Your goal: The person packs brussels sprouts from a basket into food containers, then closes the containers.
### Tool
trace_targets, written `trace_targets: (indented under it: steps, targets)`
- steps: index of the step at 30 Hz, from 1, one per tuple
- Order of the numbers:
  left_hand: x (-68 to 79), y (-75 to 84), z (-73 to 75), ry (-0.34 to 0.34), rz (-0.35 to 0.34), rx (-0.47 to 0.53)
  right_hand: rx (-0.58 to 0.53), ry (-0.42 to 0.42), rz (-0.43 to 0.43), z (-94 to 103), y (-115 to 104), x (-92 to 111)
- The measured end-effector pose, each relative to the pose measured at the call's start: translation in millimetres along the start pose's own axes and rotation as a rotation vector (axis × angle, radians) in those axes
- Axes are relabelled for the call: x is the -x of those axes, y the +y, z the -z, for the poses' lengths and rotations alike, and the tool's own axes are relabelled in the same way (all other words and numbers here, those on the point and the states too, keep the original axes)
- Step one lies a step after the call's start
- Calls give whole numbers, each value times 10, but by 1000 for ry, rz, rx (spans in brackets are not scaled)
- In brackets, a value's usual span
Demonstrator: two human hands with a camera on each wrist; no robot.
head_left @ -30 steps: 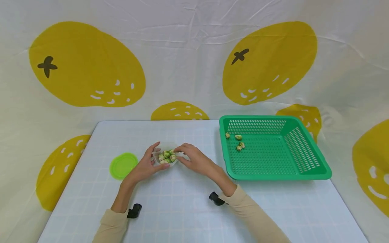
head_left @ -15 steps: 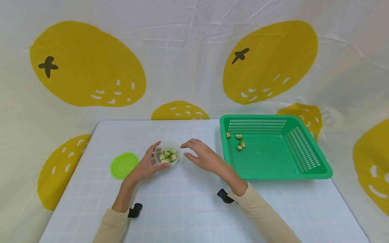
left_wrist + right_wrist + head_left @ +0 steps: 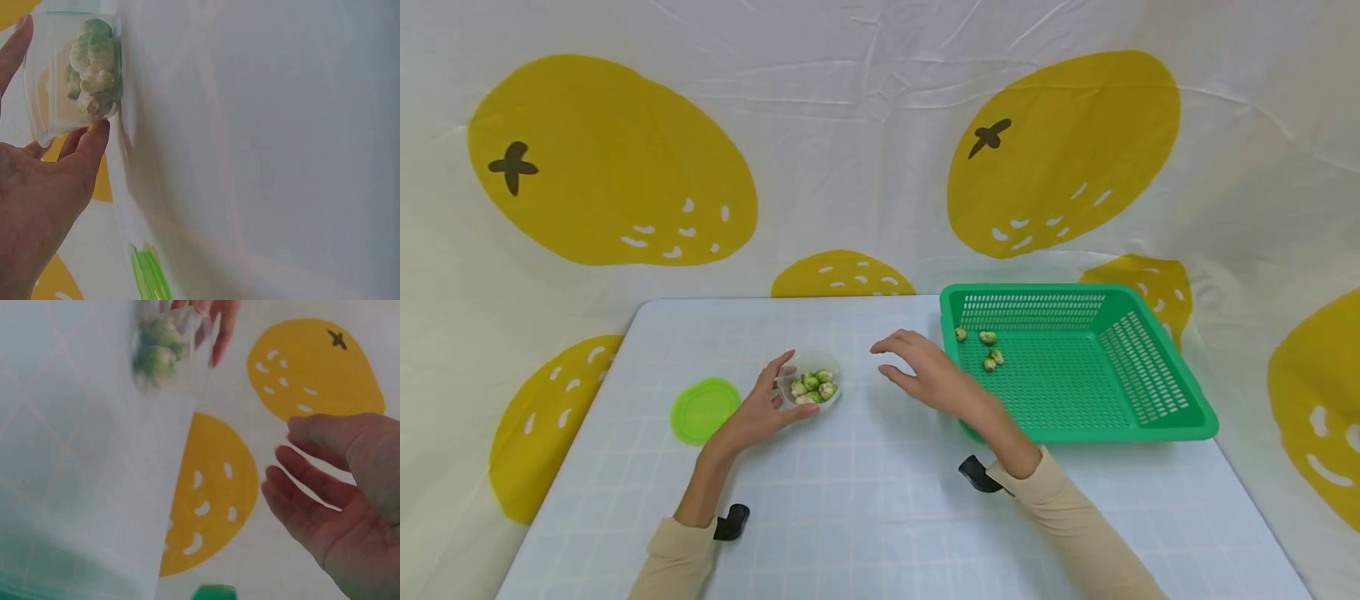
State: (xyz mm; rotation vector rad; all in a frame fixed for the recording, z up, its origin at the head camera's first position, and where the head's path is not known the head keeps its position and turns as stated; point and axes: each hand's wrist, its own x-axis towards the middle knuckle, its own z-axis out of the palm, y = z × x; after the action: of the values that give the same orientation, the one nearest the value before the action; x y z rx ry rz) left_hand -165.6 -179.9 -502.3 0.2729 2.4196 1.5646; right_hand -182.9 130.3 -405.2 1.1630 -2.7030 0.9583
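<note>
My left hand [image 3: 762, 410] grips a clear plastic container [image 3: 56, 81] by its side, thumb at the near wall and fingers round the far one. Several Brussels sprouts [image 3: 812, 382] are heaped inside it. My right hand [image 3: 928, 375] hangs in the air between the container and the green basket [image 3: 1075, 432], its fingers loosely bent and nothing held. In the right wrist view its thumb and fingers [image 3: 306, 469] stand apart. A few more Brussels sprouts [image 3: 988, 337] lie at the left end of the basket.
A round lime-green lid [image 3: 705, 410] lies on the table left of the container. The basket takes up the right rear of the table [image 3: 850, 517]. Behind hangs a white cloth [image 3: 850, 167] printed with yellow fruit.
My right hand has drawn away from the container's rim, moving right toward the green basket. The left hand and container have stayed in place.
</note>
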Motion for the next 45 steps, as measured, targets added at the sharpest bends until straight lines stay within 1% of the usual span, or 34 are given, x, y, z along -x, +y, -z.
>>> trace_targets:
  steps: [6,9,15,21,28,31,34,37,45]
  targets:
    - [4,-16,0,-7,-15,1,6,-13,-50,164,42,42]
    - [-2,-19,-6,-10,-20,7,28,-2,-66,245,67,71]
    - [-10,-34,-9,-9,-21,9,69,31,-68,386,170,127]
    - [-9,-68,-1,-3,-25,8,48,45,-85,527,280,176]
    - [-6,-74,-3,-8,-29,12,63,79,-101,670,414,229]
    - [0,-60,-9,-5,-24,8,64,64,-131,730,482,247]
    - [5,-39,-11,-7,-17,6,42,36,-193,792,541,265]
    - [4,-36,-8,-8,-17,7,26,13,-237,840,598,276]
    - [5,-24,4,-5,-7,4,1,-42,-301,920,805,275]
